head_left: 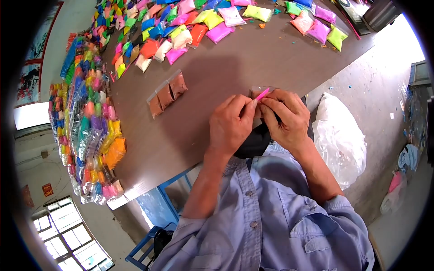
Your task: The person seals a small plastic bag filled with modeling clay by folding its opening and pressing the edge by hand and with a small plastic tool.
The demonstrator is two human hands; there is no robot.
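Both hands meet near the table's front edge. My left hand has its fingers closed in a pinch at the lower end of a small pink strip. My right hand is beside it, thumb and fingers pinched on a small clear packet with brown contents, partly hidden by the fingers. To the left, three joined clear packets of brown material lie flat on the brown table, touching neither hand.
Many colourful packets are spread along the table's far side. Strings of filled packets are heaped at the left edge. A white plastic bag stands on the floor at right. A blue metal frame is below the table edge.
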